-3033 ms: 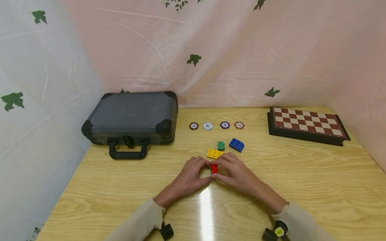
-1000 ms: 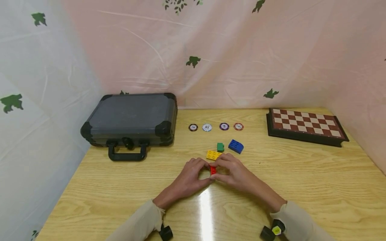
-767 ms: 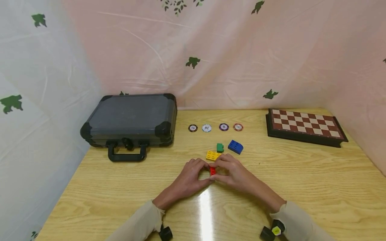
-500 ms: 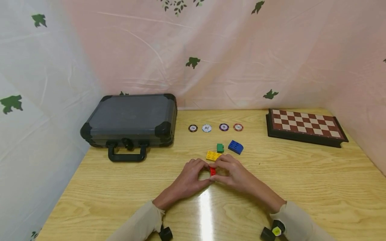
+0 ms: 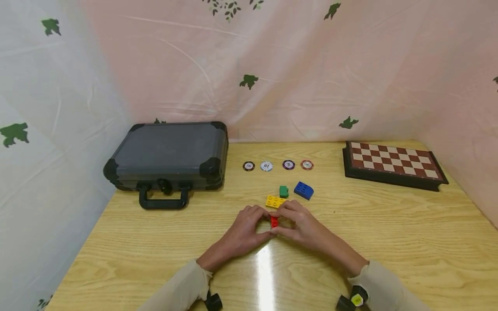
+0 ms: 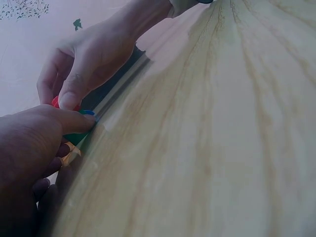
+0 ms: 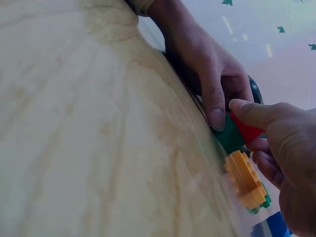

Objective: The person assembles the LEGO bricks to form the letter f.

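Note:
In the head view, both hands meet near the table's middle. My right hand (image 5: 301, 224) pinches a small red toy building brick (image 5: 274, 222) between thumb and fingers. Against it, my left hand (image 5: 247, 231) pinches a green brick (image 7: 228, 136), best seen in the right wrist view. The red and green bricks touch there; whether they are locked together I cannot tell. Just beyond the fingers lies a yellow studded brick (image 5: 274, 201), partly covered by the right hand. Behind it are another small green brick (image 5: 283, 191) and a blue brick with a curved end (image 5: 304, 190).
A grey hard case (image 5: 167, 149) with a black handle stands at the back left. Several poker chips (image 5: 266, 166) lie in a row behind the bricks. At the back right sits a folded chessboard box (image 5: 394, 164). A patterned curtain (image 5: 295, 65) hangs along the table's rear edge.
Both hands keep their grip and stay almost in place. Less of the red brick's top shows between the fingers than three seconds ago. The head view has shifted slightly.

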Demonstrator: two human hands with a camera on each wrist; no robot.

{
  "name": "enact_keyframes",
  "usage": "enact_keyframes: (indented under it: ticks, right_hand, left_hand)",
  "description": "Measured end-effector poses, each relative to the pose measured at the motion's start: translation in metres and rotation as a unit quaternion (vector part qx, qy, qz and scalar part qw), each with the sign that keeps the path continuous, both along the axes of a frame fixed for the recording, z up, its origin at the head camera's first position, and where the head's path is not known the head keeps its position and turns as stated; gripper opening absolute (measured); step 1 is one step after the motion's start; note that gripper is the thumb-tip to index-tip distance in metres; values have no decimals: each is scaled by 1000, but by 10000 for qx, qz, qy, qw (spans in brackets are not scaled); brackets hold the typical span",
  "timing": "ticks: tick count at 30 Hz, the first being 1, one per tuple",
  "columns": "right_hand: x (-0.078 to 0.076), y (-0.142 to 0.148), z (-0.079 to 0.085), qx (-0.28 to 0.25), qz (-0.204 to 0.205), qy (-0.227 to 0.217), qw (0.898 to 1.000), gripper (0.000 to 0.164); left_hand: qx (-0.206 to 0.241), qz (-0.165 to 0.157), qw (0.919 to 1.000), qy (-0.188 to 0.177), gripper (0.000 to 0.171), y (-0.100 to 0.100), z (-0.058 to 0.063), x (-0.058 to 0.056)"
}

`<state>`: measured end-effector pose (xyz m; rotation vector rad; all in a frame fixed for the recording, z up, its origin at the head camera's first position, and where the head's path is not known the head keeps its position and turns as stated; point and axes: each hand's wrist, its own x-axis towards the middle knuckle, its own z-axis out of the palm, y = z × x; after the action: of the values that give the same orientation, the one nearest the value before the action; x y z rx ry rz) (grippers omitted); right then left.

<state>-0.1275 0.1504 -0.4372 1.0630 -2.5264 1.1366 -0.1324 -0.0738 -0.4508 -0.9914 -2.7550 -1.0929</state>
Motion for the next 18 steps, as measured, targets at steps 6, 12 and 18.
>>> enact_keyframes:
  ticks: [6, 12, 18]
  right_hand:
    - [0, 1, -2, -44, 52, 32, 10000, 35]
    - [-1, 1, -6, -63, 47, 214, 9997, 35]
    - [-2, 2, -8, -94, 55, 266, 9996, 36]
  left_hand:
    - [-7, 1, 10000, 20, 29, -1, 0, 0]
    - [-23, -6, 10000, 50, 29, 0, -1, -1]
    - [-2, -23, 10000, 77, 29, 1, 0, 0]
